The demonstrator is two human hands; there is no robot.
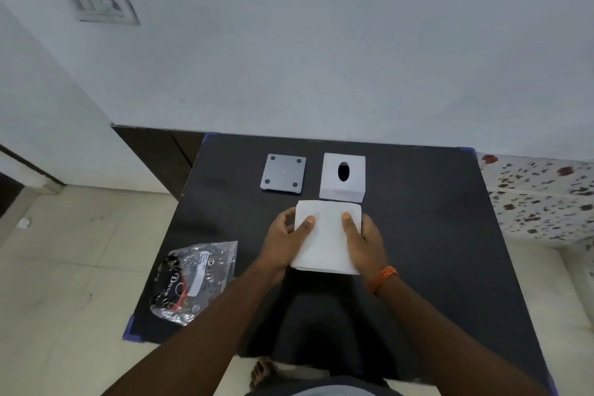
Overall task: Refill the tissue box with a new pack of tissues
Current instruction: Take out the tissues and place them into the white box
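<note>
A white stack of tissues point(326, 239) is held over the middle of the black table point(434, 235). My left hand point(286, 236) grips its left side and my right hand point(364, 239) grips its right side, thumbs on top. Just behind the stack stands the white tissue box cover point(343, 177) with a dark oval slot on top. To its left lies the grey square base plate point(283, 174), its underside up with round pads at the corners.
An empty clear plastic wrapper point(196, 281) with dark printing lies at the table's front left. A wall runs behind the table. A flowered cloth point(543, 196) is at the right, pale floor tiles at the left.
</note>
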